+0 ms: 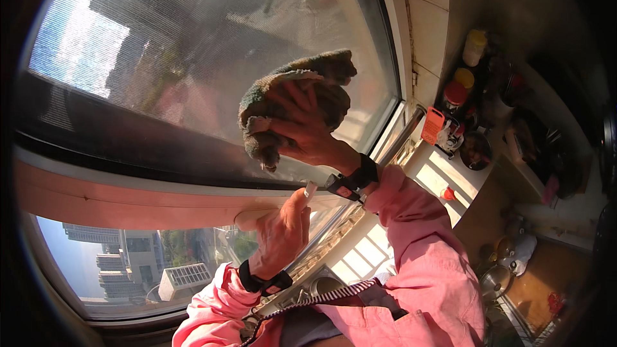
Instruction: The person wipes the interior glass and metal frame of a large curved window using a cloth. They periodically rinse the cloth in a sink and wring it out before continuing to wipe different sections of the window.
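My right hand [308,135] presses a crumpled, mottled green-brown cloth [260,91] flat against the window pane [202,58], fingers spread over it. A fine mesh pattern shows across much of this pane. Below and to the left, my left hand [287,226] is closed at the edge of the white window frame [144,207]. Its thumb points up, with a small white piece at the tip. Beside the fingers is a pale rounded part [248,219], perhaps a handle; the hand partly covers it.
A metal rail [402,137] runs along the windowsill side. On the right, a white counter [434,173] carries jars [455,94], an orange grater-like slotted item [432,125] and a dark pot [476,150]. A sink [328,285] lies near my body. A lidded pan [496,282] stands lower right.
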A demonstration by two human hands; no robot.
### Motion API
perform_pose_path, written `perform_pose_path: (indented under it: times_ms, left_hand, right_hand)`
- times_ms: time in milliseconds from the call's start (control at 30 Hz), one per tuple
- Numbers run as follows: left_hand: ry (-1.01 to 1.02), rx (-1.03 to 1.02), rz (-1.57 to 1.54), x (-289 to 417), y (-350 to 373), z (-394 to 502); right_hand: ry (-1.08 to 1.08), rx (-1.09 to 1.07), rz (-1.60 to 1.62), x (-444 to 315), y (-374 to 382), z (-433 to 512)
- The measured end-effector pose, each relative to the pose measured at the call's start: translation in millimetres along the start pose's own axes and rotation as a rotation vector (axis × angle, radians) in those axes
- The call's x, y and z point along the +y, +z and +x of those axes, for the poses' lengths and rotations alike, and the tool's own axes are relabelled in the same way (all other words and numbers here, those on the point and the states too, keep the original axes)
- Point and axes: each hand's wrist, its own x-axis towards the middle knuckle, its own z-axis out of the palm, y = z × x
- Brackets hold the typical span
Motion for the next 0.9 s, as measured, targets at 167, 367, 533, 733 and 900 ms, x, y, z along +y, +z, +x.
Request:
perform_pose_path:
  times_ms: [167, 367, 533, 733, 900]
  left_hand:
    - [0.02, 0.018, -0.04, -7, 2, -2]
    - [0.053, 0.064, 0.001, -15, 7, -2]
    - [0.059, 0.093, -0.002, -14, 6, -2]
    - [0.034, 0.07, 0.004, -18, 5, -2]
    - [0.041, 0.052, 0.057, -22, 5, -2]
  right_hand:
    - [-0.052, 0.171, 0.022, 92, -79, 142]
    - [0.744, 0.541, 0.048, 181, -45, -61]
    - [0.986, 0.527, 0.279, 49, 60, -152]
    - [-0.095, 0.018, -0.088, -5, -20, 90]
    - [-0.604, -0.023, -0.095, -48, -8, 139]
